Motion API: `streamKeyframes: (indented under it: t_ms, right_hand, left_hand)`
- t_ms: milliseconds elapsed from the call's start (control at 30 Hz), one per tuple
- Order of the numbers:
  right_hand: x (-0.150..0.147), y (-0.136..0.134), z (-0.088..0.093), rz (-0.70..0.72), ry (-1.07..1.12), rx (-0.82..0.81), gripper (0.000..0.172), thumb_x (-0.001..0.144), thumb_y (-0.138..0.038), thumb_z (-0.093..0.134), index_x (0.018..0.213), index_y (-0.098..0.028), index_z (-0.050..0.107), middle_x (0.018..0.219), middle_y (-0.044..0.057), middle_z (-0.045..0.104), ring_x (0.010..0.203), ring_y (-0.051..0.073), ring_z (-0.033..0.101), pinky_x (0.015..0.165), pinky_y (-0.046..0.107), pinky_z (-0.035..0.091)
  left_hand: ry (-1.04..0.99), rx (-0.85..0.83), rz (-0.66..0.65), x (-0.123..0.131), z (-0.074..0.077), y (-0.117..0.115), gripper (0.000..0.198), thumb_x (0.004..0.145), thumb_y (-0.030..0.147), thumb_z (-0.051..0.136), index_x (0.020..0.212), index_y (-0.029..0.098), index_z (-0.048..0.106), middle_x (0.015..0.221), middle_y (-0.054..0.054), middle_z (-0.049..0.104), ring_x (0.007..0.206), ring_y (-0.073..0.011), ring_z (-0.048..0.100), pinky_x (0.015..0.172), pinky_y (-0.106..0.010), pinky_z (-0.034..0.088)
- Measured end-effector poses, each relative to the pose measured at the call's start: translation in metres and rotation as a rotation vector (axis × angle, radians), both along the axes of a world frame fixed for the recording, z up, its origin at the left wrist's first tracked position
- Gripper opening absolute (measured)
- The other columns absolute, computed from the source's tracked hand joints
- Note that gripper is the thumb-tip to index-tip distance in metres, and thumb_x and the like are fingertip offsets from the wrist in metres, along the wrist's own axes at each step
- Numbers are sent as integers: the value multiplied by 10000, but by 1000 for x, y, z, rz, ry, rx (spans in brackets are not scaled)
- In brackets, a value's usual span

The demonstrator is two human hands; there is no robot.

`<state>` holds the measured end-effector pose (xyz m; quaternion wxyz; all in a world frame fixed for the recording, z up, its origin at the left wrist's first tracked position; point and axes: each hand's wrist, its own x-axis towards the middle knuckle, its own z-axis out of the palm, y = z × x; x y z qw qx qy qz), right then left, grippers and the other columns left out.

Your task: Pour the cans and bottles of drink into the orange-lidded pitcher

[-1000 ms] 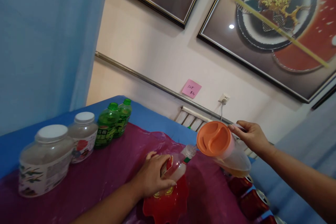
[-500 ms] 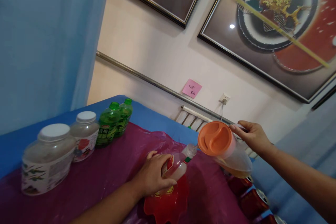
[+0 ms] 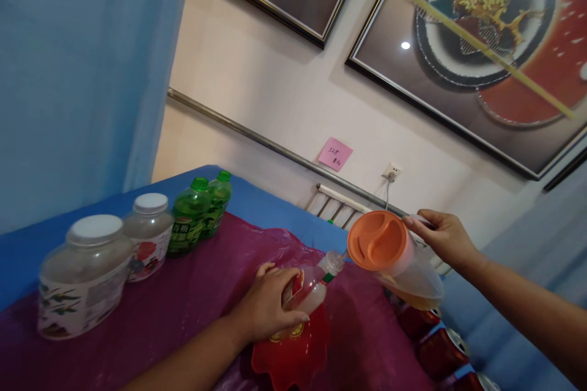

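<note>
My left hand (image 3: 273, 305) is wrapped round a clear bottle (image 3: 314, 296) with a red label, its open mouth slanting up to the right. Below it is a red dish (image 3: 293, 363) with a wavy rim. My right hand (image 3: 443, 235) grips the handle of a translucent pitcher (image 3: 413, 281) with an orange lid (image 3: 378, 240). The pitcher is tipped left, its spout at the bottle's mouth, and a thin stream appears to run between them. Some brownish liquid lies low in the pitcher. Cloudy liquid shows inside the bottle.
Two white-lidded jars (image 3: 85, 278) and two green bottles (image 3: 190, 217) stand at the left on the table's purple plastic sheet (image 3: 206, 299). Several red cans (image 3: 443, 351) line the right edge. Behind are a wall with a metal rail (image 3: 257, 139) and a blue curtain (image 3: 87, 73).
The pitcher and my right hand have shifted very slightly to the right. My left hand and the bottle stay in place.
</note>
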<state>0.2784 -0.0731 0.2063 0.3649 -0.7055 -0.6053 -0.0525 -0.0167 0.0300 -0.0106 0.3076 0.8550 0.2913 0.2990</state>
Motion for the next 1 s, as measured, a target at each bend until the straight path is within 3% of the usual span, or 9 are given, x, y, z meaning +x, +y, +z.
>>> streamKeyframes:
  t_ms: [267,1000]
  right_hand:
    - [3,0,-1,13,-2,5,660,691,-763,677,518,-245,307,531,-66,214,494,92,231,424,246,204]
    - [2,0,0,3,-28,-25,652,709,-797,623,520,-244,334,541,-63,222,500,96,235,440,253,200]
  left_hand:
    - [5,-10,-5,0,2,-1,588,623,428,866,1119,224,626,1007,-11,710,991,-266,646,1120,-524,260]
    - [-12,-6,2,1,1,-1,617,606,423,880,1132,234,618,1036,-5,716,1009,-273,646,1129,-531,259]
